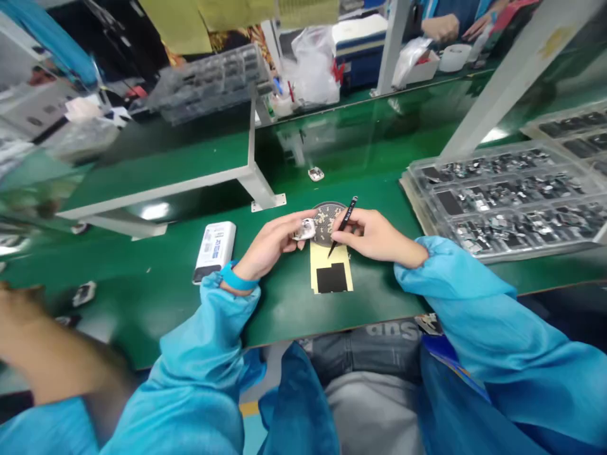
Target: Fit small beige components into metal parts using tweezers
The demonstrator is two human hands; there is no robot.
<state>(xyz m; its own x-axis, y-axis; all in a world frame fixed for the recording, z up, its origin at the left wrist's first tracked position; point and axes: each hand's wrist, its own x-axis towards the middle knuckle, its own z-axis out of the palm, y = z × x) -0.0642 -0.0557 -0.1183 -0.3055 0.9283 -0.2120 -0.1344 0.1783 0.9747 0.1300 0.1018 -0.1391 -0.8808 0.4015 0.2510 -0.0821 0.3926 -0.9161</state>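
Currently left hand (270,243) pinches small white component (304,229); right hand (374,237) grips black tweezers (342,226) over round perforated disc (327,222); yellow backing sheet (332,268) just below, on green worktop (303,316).

Both forearms, covered by loose sky-blue cloth sleeves (203,354), reach forward and inward from the lower corners, bringing the bare left hand (268,243) and the bare right hand (374,235) close together near the middle, just apart. The left hand turns palm-down and inward, its fingers curled closed in a firm pinch, with a teal fabric wrist strap (238,277) around the wrist. The right hand, angled slightly at the wrist, draws thumb and fingers together in a pen-like grip above the gathered cuff.
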